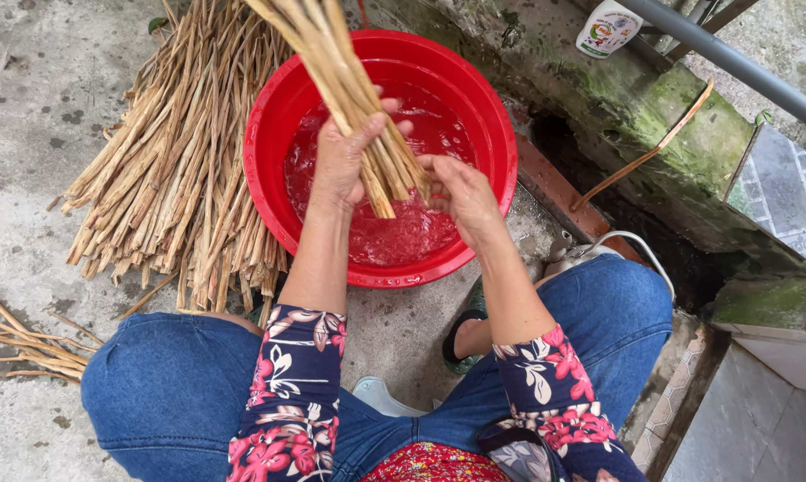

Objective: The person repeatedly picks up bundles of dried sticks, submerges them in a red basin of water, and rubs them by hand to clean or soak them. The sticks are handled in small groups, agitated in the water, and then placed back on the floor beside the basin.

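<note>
Crouched over the red basin of water, the person's left hand grips a bundle of dried stalks held upright above it; the right hand pinches the bundle's lower ends, forearm angled inward.

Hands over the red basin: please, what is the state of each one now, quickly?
Left hand: closed around a bundle of dried stalks, above the red basin.
Right hand: fingers partly curled, touching the bundle's lower ends; a firm grip cannot be told.
</note>
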